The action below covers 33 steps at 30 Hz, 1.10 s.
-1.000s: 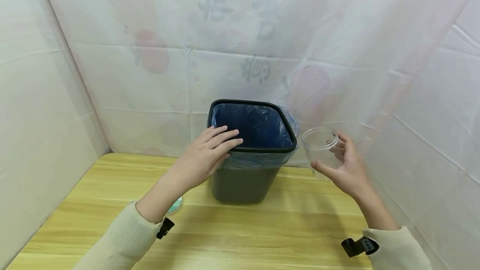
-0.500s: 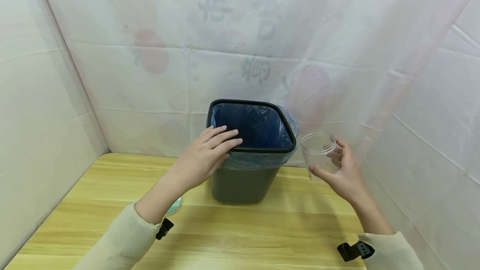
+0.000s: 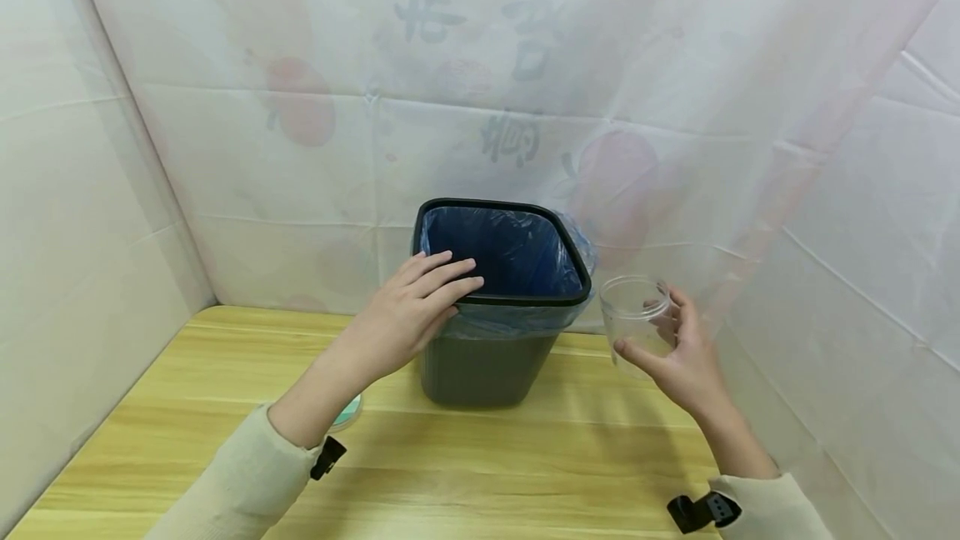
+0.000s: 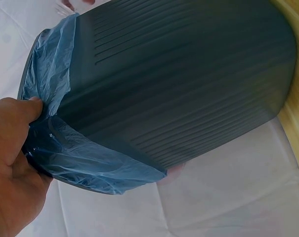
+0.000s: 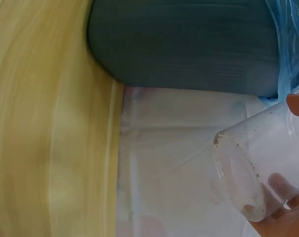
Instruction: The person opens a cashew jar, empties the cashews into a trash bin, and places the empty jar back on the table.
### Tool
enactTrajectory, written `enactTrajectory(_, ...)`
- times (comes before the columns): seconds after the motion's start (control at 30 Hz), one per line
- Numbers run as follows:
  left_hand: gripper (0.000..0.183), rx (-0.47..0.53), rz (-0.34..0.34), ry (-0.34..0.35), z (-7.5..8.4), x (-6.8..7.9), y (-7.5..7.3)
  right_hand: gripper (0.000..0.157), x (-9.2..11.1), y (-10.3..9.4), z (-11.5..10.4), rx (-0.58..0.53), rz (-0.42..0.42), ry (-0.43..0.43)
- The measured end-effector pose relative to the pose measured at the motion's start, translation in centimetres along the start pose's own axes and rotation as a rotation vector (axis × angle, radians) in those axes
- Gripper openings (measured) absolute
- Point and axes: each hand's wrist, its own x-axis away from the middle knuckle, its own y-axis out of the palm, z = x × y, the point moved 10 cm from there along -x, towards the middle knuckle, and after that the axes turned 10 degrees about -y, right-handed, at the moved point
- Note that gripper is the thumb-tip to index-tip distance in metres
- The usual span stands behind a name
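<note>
A dark grey trash can (image 3: 480,369) with a black rim and a blue bag liner (image 3: 562,261) stands on the wooden table. My left hand (image 3: 408,307) holds its near left rim, fingers over the edge and thumb (image 4: 34,106) on the liner outside. To the right of the can, my right hand (image 3: 686,357) grips a clear plastic cup (image 3: 630,327), its mouth facing up. Brown specks cling round the bottom of the cup (image 5: 238,173) in the right wrist view. The cup is raised above the table, close beside the can.
A round lid-like disc (image 3: 348,412), pale green on top, lies on the table (image 3: 480,473), partly hidden by the left forearm. White printed cloth (image 3: 375,148) encloses the table at the back and on both sides.
My right hand has lowered the cup a little, drifting slightly left and nearer the table. The left hand and the trash can have stayed in place.
</note>
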Motion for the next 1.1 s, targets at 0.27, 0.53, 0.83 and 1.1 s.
enactTrajectory(0.27, 0.045, -0.009, -0.001, -0.001, -0.1, 0.0, 0.1, 0.102, 0.7, 0.5, 0.5, -0.068, 0.024, 0.003)
enactTrajectory(0.53, 0.046, -0.004, 0.001, 0.005, 0.0, -0.1, 0.1, 0.1, 1.7, 0.9, 1.2, -0.059, 0.043, 0.015)
enactTrajectory(0.83, 0.046, -0.001, 0.01, 0.01, 0.1, -0.1, 0.1, 0.097, 2.8, 1.8, 2.5, -0.152, 0.064, 0.055)
enactTrajectory(1.1, 0.046, 0.003, 0.018, 0.011, 0.2, -0.1, 0.0, 0.095, 3.5, 2.5, 3.6, -0.223, 0.068, 0.081)
